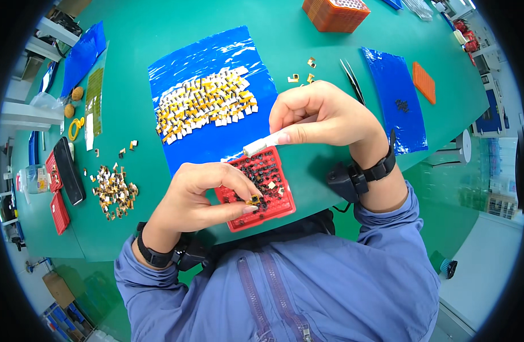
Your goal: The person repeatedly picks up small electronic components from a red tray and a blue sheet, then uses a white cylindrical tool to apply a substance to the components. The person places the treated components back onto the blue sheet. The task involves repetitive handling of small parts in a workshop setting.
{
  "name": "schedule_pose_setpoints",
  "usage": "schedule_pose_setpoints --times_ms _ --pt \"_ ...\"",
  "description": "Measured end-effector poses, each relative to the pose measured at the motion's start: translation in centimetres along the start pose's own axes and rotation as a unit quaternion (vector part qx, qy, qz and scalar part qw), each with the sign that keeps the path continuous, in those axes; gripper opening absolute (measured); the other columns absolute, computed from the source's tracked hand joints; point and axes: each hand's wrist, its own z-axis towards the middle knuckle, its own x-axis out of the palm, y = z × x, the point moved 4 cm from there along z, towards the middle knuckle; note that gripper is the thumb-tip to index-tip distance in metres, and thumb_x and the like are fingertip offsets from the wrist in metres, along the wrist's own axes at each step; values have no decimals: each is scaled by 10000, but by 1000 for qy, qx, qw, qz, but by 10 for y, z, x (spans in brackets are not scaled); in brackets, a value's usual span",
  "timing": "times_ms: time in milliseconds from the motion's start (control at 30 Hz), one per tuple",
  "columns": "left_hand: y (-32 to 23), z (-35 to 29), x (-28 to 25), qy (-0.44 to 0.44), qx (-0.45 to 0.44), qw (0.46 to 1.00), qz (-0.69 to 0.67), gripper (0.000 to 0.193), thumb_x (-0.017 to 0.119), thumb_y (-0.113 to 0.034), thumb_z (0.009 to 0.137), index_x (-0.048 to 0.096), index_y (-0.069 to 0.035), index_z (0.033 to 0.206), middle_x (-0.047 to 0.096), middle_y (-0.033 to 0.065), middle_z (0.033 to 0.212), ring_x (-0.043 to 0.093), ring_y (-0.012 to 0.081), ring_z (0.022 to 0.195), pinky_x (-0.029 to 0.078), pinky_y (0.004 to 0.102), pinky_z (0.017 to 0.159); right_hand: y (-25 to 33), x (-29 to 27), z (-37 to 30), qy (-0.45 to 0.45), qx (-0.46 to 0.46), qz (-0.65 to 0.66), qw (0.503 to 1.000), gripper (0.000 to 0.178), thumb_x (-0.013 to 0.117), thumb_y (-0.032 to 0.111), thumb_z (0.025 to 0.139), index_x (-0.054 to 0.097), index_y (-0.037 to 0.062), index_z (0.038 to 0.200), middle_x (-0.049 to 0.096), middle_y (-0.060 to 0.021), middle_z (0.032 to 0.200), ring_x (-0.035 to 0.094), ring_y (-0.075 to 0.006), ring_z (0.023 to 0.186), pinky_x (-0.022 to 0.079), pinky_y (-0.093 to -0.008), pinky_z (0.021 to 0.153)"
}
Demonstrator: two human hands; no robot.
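My left hand point(200, 192) pinches a small gold-and-black component point(253, 200) between thumb and fingertips, above the red tray point(289, 200). Rows of small black parts point(261, 172) fill much of this tray, with a few pale pieces among them. My right hand point(333, 117) is closed around a white, stick-like tool point(260, 146). The tool's blunt end points left, over the tray's far edge. Just beyond the tray lies a blue sheet point(202, 57) bearing a dense block of white-and-gold components point(208, 105).
At left is a loose heap of components point(115, 192), near a black case point(69, 171) and red trays point(59, 212). Tweezers point(353, 82) lie at right beside another blue sheet point(390, 85) and an orange block point(424, 83). Stacked orange trays point(333, 16) stand at the back.
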Motion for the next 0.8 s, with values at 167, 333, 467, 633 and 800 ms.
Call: schedule_pose_setpoints --times_ms 167,333,467,633,800 --pt "0 0 0 1 2 1000 2 122 720 10 675 643 -27 762 673 79 803 661 180 776 511 277 701 1 0 0 1 -3 -15 1000 146 662 151 826 603 18 812 532 30 607 448 -25 556 346 -192 494" --pt "0 0 -1 3 1 1000 7 130 724 6 673 645 -28 770 673 77 805 661 179 776 510 275 697 3 -2 0 25 22 -24 999 123 665 80 818 595 -9 866 573 19 726 486 -16 662 379 -156 568" --pt "0 0 0 5 1 1000 2 128 722 6 675 644 -27 771 673 78 808 661 180 776 510 276 696 3 -2 0 27 21 -31 999 127 666 87 819 595 -9 863 569 20 718 481 -16 656 374 -156 562" --pt "-1 0 0 6 2 1000 5 124 720 9 677 642 -25 767 672 79 810 661 183 778 510 277 694 3 -1 0 25 23 -28 999 127 664 90 821 597 -9 862 575 17 721 484 -16 655 376 -156 559" --pt "-2 1 0 7 7 1000 6 116 718 12 677 637 -27 751 672 81 804 662 186 777 511 278 688 4 -1 0 25 28 -38 999 130 664 91 822 597 -11 866 585 11 731 491 -17 660 380 -156 562"
